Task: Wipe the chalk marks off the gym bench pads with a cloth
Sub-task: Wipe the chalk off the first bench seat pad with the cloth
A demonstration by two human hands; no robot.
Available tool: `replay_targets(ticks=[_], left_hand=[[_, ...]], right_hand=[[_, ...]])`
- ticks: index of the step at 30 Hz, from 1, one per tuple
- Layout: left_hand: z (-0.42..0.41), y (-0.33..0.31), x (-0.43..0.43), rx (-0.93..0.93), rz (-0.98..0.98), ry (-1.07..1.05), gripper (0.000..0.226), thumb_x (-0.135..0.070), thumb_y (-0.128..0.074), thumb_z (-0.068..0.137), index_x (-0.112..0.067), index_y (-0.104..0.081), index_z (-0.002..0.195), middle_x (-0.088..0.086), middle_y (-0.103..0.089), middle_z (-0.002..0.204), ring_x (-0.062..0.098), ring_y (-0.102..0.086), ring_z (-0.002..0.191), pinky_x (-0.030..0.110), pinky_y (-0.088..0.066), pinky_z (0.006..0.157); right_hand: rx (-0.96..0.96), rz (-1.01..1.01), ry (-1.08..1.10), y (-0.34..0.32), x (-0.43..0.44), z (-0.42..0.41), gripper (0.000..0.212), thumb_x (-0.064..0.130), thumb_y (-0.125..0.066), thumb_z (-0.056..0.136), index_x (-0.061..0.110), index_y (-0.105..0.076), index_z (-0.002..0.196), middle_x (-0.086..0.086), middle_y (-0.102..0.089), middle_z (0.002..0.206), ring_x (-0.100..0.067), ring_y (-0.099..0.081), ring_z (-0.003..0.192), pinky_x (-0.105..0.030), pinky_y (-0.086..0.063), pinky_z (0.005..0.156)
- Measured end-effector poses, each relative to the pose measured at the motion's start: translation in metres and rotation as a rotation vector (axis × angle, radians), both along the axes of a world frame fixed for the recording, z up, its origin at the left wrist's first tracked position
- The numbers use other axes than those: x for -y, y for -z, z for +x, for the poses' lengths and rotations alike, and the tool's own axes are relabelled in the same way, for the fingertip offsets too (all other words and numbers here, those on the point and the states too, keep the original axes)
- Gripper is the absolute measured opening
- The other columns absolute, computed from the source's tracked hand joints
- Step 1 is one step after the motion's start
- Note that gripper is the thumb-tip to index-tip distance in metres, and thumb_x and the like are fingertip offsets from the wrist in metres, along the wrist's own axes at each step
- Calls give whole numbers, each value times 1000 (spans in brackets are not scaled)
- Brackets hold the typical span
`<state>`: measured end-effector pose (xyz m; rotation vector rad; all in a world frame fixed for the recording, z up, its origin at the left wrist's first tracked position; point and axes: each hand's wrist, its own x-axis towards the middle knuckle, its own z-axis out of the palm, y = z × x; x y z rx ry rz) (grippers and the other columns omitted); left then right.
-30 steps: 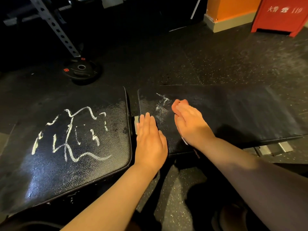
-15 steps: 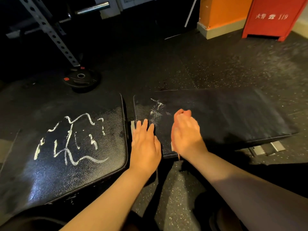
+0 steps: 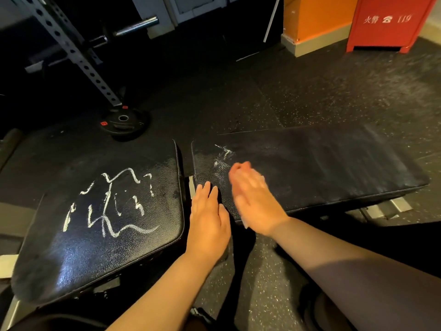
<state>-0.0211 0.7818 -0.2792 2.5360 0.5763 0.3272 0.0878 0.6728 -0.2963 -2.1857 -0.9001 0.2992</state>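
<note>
Head camera looks down at two black bench pads side by side with a thin gap between them. A small, smeared chalk mark (image 3: 223, 157) sits near the left end of the right pad (image 3: 322, 168), and the rest of that pad looks dull and dusty. The right hand (image 3: 253, 199) lies on this pad just below the smear. It is blurry, with a white cloth (image 3: 261, 180) under it. Only bits of cloth peek out by the fingers and by the wrist, because the hand covers the rest. I cannot tell if the fingers grip the cloth or just press it flat. The left hand (image 3: 207, 220) rests flat on the near left corner of the same pad, fingers straight and close together, just beside the right hand and holding nothing. Across the gap, the left pad (image 3: 143, 247) is shiny and has big white chalk scribbles (image 3: 112, 201) all over its middle. A bit of metal frame (image 3: 191, 187) shows in the gap, and more metal (image 3: 401, 204) sticks out under the right pad. Behind the pads a round weight plate (image 3: 124, 120) lies on the black speckled floor (image 3: 310, 91). A grey rack post (image 3: 78, 56) with holes leans up from it, with a silver bar (image 3: 136, 25) near the top. Far back on the right stand an orange pillar (image 3: 315, 17) and a red cabinet (image 3: 389, 22) with white writing.
</note>
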Motion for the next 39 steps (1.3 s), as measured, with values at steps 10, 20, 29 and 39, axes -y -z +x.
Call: replay_targets(ticks=[10,20,29,39], left_hand=[[38,-6,40,-261,282,-37,66,-54,-20,102,-25,-5,160,6,5,168,24,16,153,49,20,119],[37,-16,-7,-180,338,-50,33,-29,-42,84,-7,-59,101,11,-53,124,36,-26,145,51,2,124],[62,-8,30,-146,210,4,67,-51,-29,99,-17,-25,157,8,-12,166,25,-6,154,43,6,124],[72,-14,-26,-62,163,-111,33,-7,-53,88,-8,-53,121,13,-50,136,36,-33,142,47,-13,124]], right_hand=[[-253,97,68,11,29,20,50,25,-30,109,29,-23,158,14,-17,165,-6,-10,153,-25,-8,124],[-122,78,179,22,21,30,47,23,-37,107,22,-38,153,4,-30,162,-11,-14,153,-25,-5,124],[-90,-48,157,41,16,34,59,20,-48,102,35,-28,156,16,-16,165,-11,-3,155,-35,-8,126],[-73,-27,182,40,15,34,45,22,-35,107,30,-39,152,15,-26,162,-13,-13,154,-41,-17,125]])
